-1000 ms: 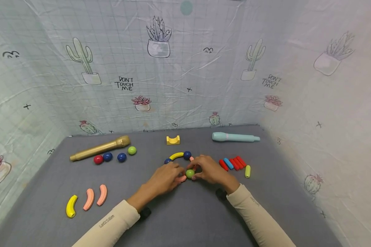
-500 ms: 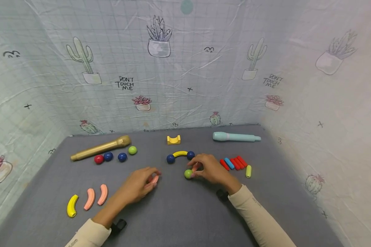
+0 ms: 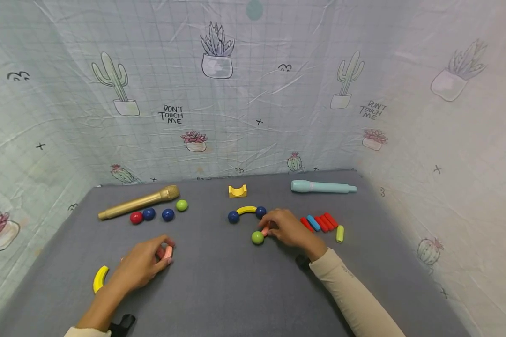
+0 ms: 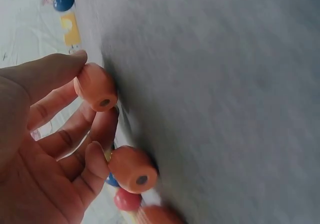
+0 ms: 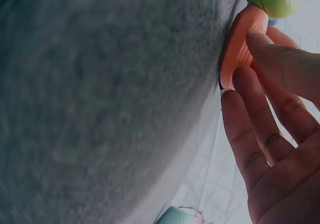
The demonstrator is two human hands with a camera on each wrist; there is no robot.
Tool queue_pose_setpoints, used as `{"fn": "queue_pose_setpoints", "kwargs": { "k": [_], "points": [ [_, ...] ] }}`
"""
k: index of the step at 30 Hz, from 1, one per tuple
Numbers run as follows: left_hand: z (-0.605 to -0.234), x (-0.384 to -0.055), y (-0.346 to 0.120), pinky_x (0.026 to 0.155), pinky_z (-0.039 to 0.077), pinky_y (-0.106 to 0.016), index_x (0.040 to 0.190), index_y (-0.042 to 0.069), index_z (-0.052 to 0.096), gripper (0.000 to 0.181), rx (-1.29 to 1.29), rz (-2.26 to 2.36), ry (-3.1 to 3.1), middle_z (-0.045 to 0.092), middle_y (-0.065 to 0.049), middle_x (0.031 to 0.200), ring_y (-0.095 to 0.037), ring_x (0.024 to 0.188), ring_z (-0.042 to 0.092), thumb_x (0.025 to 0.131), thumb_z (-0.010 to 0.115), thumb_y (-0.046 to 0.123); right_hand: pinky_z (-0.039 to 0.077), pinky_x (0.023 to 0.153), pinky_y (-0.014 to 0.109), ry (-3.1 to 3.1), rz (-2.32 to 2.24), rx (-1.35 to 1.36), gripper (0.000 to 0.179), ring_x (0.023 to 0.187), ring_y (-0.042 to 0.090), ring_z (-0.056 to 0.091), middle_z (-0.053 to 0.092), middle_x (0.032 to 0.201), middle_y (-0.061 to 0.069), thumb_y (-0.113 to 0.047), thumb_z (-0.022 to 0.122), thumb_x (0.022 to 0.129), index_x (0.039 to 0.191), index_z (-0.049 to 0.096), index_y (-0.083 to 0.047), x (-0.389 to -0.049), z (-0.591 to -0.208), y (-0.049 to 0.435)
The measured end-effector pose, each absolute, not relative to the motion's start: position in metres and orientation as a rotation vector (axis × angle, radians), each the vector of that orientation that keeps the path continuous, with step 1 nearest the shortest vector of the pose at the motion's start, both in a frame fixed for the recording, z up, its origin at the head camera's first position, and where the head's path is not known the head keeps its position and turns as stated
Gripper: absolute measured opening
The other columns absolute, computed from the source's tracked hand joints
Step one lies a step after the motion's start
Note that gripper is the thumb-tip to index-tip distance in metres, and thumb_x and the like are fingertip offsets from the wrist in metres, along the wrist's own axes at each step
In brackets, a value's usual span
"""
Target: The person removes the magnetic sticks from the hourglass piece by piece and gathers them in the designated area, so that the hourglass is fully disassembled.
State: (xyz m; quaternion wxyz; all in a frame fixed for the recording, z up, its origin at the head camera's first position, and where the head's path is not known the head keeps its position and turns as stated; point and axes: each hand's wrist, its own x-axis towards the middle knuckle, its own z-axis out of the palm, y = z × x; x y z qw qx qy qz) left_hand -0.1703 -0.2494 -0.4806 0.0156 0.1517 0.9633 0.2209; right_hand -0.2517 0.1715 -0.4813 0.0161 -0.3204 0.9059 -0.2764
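Note:
My left hand [image 3: 141, 264] pinches a pink curved piece [image 4: 96, 84] between thumb and fingers, low over the left part of the table. Another pink curved piece [image 4: 132, 169] lies right by its little finger in the left wrist view; in the head view the hand mostly hides it. At the centre, my right hand [image 3: 288, 229] pinches a second pink curved piece [image 5: 242, 47], whose end meets a green ball [image 3: 257, 238]. Just behind stand two blue balls, one left [image 3: 234, 216] and one right [image 3: 260, 212], with a yellow curved piece [image 3: 247, 209] bridging them.
A gold microphone [image 3: 139, 202] lies back left beside red, blue and green balls [image 3: 167, 215]. A yellow cradle [image 3: 237, 191] stands at the back, a teal microphone [image 3: 322, 187] back right. Red and blue sticks [image 3: 314, 223] and a lime cylinder [image 3: 340, 234] lie right. A yellow curved piece [image 3: 100, 278] lies far left.
My left hand has moved from the centre to the left, carrying a pink curved piece away from the green ball. My right hand stays near the ball, its fingers now on the other pink piece.

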Motion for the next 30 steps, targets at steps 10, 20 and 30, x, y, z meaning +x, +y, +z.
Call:
{"fn": "queue_pose_setpoints", "kwargs": {
  "k": [10, 20, 30],
  "points": [
    [-0.478, -0.158, -0.278, 0.064, 0.044, -0.026, 0.112, 0.016, 0.072, 0.031, 0.474, 0.637, 3.027, 0.061, 0.010, 0.082, -0.002, 0.070, 0.051, 0.087, 0.089, 0.023, 0.052, 0.084, 0.032, 2.804, -0.894, -0.980, 0.024, 0.094, 0.015, 0.063, 0.075, 0.094, -0.004, -0.025, 0.089, 0.087, 0.108, 0.081, -0.017, -0.245, -0.481, 0.162],
    [-0.473, -0.152, -0.283, 0.081, 0.051, -0.050, 0.113, 0.016, 0.077, 0.037, 0.482, 0.460, 3.146, 0.066, -0.001, 0.098, -0.023, 0.093, 0.063, 0.081, 0.093, 0.026, 0.044, 0.116, 0.058, 2.810, -0.906, -0.999, 0.034, 0.137, 0.034, 0.056, 0.065, 0.145, 0.012, -0.013, 0.088, 0.087, 0.120, 0.079, -0.014, -0.252, -0.481, 0.174],
    [-0.460, -0.171, -0.202, 0.080, 0.054, -0.046, 0.123, 0.018, 0.075, 0.043, 0.670, 0.522, 3.131, 0.067, -0.002, 0.104, -0.021, 0.100, 0.062, 0.085, 0.092, 0.027, 0.051, 0.101, 0.047, 2.890, -0.749, -0.940, 0.032, 0.116, 0.024, 0.056, 0.066, 0.124, 0.004, -0.021, 0.089, 0.088, 0.118, 0.080, -0.017, -0.249, -0.479, 0.166]
  ]
}}
